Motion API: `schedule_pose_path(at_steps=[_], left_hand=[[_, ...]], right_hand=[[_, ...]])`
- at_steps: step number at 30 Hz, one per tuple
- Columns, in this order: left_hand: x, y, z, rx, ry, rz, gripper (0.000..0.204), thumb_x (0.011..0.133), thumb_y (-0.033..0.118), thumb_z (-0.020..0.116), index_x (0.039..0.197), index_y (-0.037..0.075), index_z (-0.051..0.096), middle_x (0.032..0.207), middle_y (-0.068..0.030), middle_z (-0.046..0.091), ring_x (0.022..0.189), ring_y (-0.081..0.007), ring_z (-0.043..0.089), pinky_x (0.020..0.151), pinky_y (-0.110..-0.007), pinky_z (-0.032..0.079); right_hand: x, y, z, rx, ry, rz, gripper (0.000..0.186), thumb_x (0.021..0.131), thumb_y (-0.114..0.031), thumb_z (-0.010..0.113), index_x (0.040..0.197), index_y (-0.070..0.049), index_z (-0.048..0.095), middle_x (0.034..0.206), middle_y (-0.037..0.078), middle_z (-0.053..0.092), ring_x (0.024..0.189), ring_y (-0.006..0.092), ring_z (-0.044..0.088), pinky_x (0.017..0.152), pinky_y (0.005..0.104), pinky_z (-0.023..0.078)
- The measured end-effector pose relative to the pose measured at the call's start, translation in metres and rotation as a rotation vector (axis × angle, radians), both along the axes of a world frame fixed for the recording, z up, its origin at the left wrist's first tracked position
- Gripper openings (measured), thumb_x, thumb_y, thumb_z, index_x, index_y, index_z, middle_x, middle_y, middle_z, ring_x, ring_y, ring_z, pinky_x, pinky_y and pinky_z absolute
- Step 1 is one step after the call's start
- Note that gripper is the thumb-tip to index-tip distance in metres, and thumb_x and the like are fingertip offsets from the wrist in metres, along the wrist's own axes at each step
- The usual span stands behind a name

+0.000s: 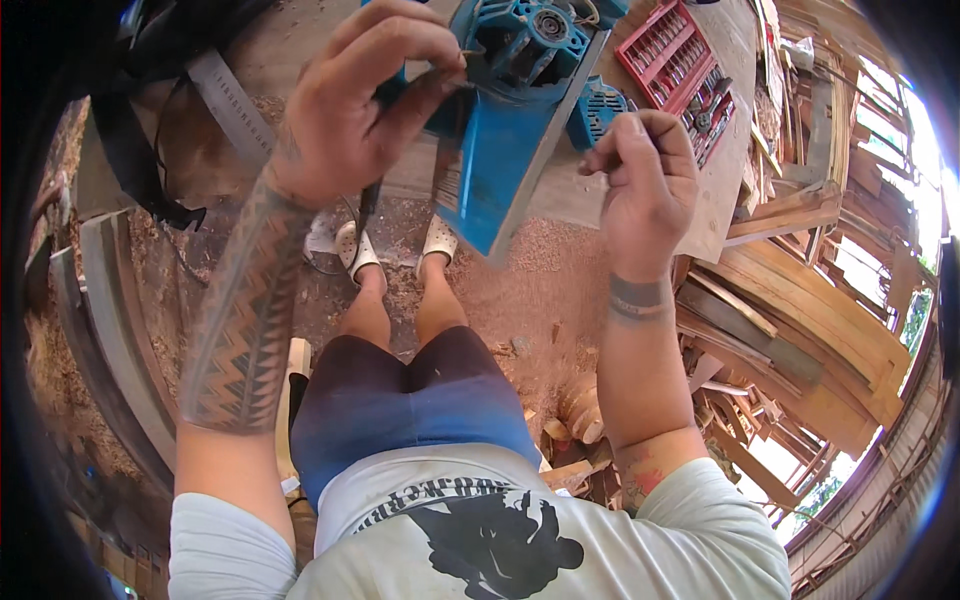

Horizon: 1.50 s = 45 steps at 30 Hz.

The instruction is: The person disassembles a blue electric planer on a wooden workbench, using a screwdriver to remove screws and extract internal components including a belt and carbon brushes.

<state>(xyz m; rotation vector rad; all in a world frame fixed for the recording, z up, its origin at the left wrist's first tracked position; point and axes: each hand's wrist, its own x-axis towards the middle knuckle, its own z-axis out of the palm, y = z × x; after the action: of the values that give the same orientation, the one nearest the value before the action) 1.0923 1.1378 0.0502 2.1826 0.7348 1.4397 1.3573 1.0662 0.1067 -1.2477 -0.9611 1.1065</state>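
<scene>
My left hand [365,105] is raised over the near left side of a blue power tool [515,150]. Its thumb and forefinger pinch a small thin piece [469,54], too small to name. The tool lies on the table with its far end uncovered, showing a round part and inner workings; a long metal plate runs along its right side. My right hand [650,185] hovers right of the tool, fingers curled and thumb pressed to them; what they hold, if anything, cannot be made out. Just beyond it lies a blue vented cover [598,110].
On the wooden table's [715,215] far right sits an open red socket case [672,62] with sockets and bits. A metal ruler-like strip [230,105] and a black strap [130,160] lie at left. Stacked planks [800,330] stand at right; wood shavings cover the floor.
</scene>
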Motion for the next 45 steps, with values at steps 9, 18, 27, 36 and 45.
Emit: schedule_pose_path(at_steps=[9, 18, 27, 36, 45], left_hand=[[-0.009, 0.043, 0.004, -0.068, -0.148, -0.127, 0.017, 0.093, 0.002, 0.083, 0.107, 0.005, 0.075, 0.11, -0.008, 0.077, 0.109, -0.0241, 0.073, 0.097, -0.039, 0.058], [-0.022, 0.005, -0.014, -0.154, -0.156, 0.105, 0.031, 0.099, 0.019, 0.08, 0.129, 0.011, 0.074, 0.123, -0.0103, 0.076, 0.115, -0.0269, 0.073, 0.102, -0.038, 0.058], [-0.004, -0.101, 0.028, -0.232, 0.024, 0.403, 0.045, 0.089, 0.029, 0.089, 0.127, 0.01, 0.072, 0.118, -0.0099, 0.067, 0.11, -0.0289, 0.064, 0.097, -0.04, 0.051], [0.006, -0.092, 0.016, -0.319, 0.048, 0.398, 0.064, 0.085, 0.02, 0.089, 0.145, 0.013, 0.068, 0.13, -0.0111, 0.065, 0.117, -0.0352, 0.06, 0.105, -0.046, 0.048], [-0.027, -0.072, 0.037, -0.405, 0.183, 0.345, 0.063, 0.086, 0.013, 0.084, 0.147, 0.015, 0.068, 0.133, -0.0109, 0.067, 0.128, -0.0369, 0.061, 0.111, -0.046, 0.048]], right_hand=[[0.05, -0.001, -0.043, -0.157, -1.191, 0.208, 0.027, 0.097, -0.025, 0.08, 0.093, 0.0, 0.07, 0.082, 0.017, 0.07, 0.071, 0.0294, 0.068, 0.069, 0.0398, 0.053], [0.055, 0.006, -0.048, 0.035, -1.379, 0.332, 0.021, 0.096, -0.023, 0.079, 0.091, -0.004, 0.071, 0.085, 0.012, 0.07, 0.071, 0.0313, 0.068, 0.067, 0.0425, 0.053], [0.054, 0.012, -0.045, 0.018, -1.435, 0.384, 0.029, 0.09, -0.03, 0.087, 0.09, -0.005, 0.073, 0.081, 0.015, 0.069, 0.068, 0.034, 0.067, 0.064, 0.0447, 0.053], [0.019, 0.056, 0.049, 0.185, -0.862, 0.164, 0.018, 0.098, -0.016, 0.082, 0.098, 0.001, 0.075, 0.082, 0.002, 0.069, 0.074, 0.0059, 0.063, 0.066, 0.0235, 0.05], [-0.027, 0.138, 0.046, 0.702, -1.013, 0.447, 0.02, 0.1, -0.023, 0.078, 0.108, -0.004, 0.077, 0.103, 0.012, 0.075, 0.102, 0.0305, 0.069, 0.095, 0.0394, 0.053]])
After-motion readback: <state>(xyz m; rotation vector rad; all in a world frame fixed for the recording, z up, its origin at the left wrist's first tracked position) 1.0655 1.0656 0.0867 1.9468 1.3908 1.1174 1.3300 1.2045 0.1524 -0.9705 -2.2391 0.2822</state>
